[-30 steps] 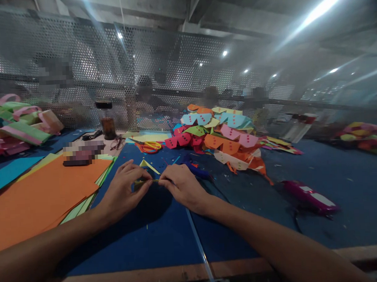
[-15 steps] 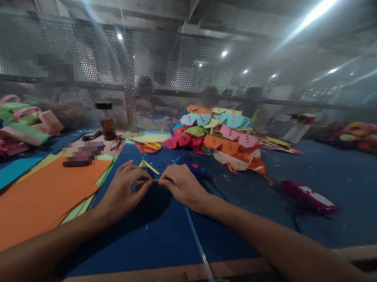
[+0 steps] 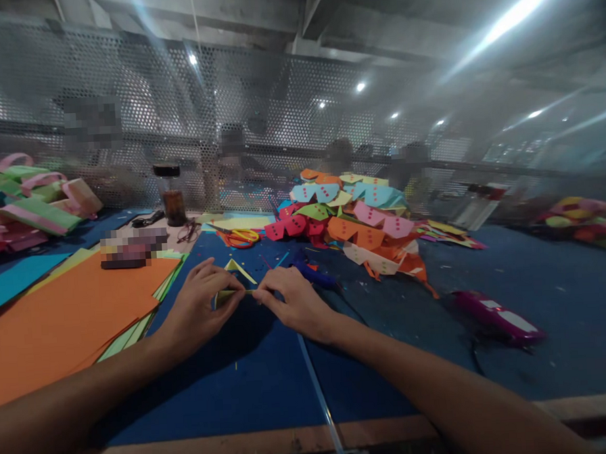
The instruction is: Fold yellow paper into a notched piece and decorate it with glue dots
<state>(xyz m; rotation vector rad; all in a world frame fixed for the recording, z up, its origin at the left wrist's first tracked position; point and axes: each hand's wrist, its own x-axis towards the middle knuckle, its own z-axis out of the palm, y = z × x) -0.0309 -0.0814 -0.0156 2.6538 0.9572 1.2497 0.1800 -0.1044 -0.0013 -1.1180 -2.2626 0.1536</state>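
Between my two hands, over the blue table top (image 3: 201,408), is a small strip of yellow-green paper (image 3: 226,297). My left hand (image 3: 205,300) pinches it between thumb and fingertips. The fingers of my right hand (image 3: 291,299) are closed on its other end, and much of the strip is hidden by them. Just beyond my fingertips lies a folded pale yellow paper piece (image 3: 241,269). A dark blue glue gun (image 3: 318,275) rests behind my right hand. Orange-handled scissors (image 3: 240,238) lie farther back.
Orange paper sheets (image 3: 74,313) are stacked at left, with a blurred-out object on them. Cut-out paper masks with dots (image 3: 357,232) are heaped behind. A lidded jar (image 3: 174,201) stands near the mesh screen. A purple device (image 3: 498,317) lies at right; a clear stick (image 3: 316,389) crosses the front edge.
My right thumb and fingers have shifted very slightly at the paper strip. Otherwise the hands and the things on the table stay where they were.
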